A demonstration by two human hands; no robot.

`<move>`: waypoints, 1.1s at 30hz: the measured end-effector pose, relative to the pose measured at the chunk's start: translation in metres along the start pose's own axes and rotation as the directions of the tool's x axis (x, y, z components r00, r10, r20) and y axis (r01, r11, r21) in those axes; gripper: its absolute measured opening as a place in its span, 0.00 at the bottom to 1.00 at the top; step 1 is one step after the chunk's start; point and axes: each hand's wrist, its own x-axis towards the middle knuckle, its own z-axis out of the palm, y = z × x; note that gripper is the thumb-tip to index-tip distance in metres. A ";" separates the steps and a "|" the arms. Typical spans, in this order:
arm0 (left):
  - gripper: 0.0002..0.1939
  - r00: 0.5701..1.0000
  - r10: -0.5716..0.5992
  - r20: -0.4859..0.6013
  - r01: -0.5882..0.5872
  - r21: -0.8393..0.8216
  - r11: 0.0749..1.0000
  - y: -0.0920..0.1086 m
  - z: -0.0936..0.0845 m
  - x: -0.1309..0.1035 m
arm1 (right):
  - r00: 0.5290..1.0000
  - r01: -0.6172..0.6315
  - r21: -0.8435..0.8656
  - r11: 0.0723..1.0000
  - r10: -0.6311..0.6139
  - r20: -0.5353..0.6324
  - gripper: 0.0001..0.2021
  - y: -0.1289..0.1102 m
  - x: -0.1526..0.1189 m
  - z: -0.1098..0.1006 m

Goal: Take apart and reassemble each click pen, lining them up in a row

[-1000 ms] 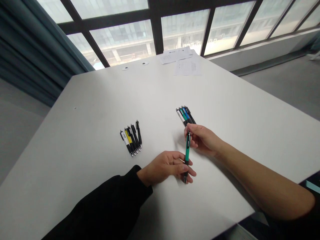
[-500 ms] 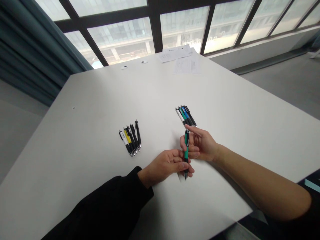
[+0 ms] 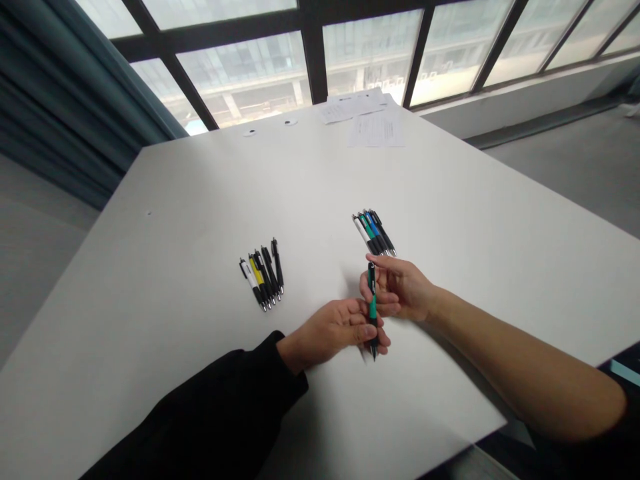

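A green-and-black click pen [image 3: 373,308] stands nearly upright between my hands, its tip pointing down toward me. My left hand [image 3: 343,330] pinches its black lower grip between thumb and fingers. Around the pen's upper half, my right hand [image 3: 400,287] has its fingers curled, with the thumb at the top near the push button. Just beyond my right hand lies a row of pens [image 3: 374,232] in white, green, blue and black. To the left of my hands is another group of pens [image 3: 263,275], white, yellow and several black ones.
Both groups lie on a large white table [image 3: 200,193]. Sheets of paper [image 3: 377,127] lie at its far edge, with two small white-and-black items [image 3: 250,133] to their left. Windows [image 3: 245,73] and a blue-grey curtain [image 3: 65,87] stand behind the table.
The pen has turned slightly about its length, so its clip faces differently. My right thumb has shifted a little down and left at the pen's top. Both hands otherwise stay in place.
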 end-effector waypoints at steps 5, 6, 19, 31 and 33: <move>0.15 1.000 -0.020 0.014 0.020 -0.002 1.000 -0.001 0.000 -0.001 | 1.000 0.004 -0.070 0.998 -0.004 0.008 0.30 0.000 0.001 0.003; 0.15 1.000 -0.018 0.014 0.018 -0.010 1.000 -0.001 0.000 -0.001 | 1.000 0.015 -0.103 0.995 -0.016 -0.008 0.31 -0.001 0.000 0.004; 0.20 0.874 0.196 -0.446 -0.265 -0.097 0.960 0.017 -0.013 0.006 | 0.931 -0.007 -0.997 -0.076 -0.365 0.021 0.13 0.002 -0.018 0.023; 0.22 0.802 0.250 -0.542 -0.259 0.061 0.964 0.005 -0.014 0.011 | 0.940 -0.127 -0.922 -0.365 -0.340 0.005 0.16 0.008 -0.008 0.023; 0.24 0.785 0.272 -0.556 -0.254 0.111 0.961 0.007 -0.013 0.010 | 0.917 -0.234 -0.897 -0.374 -0.392 -0.076 0.16 0.005 -0.007 0.020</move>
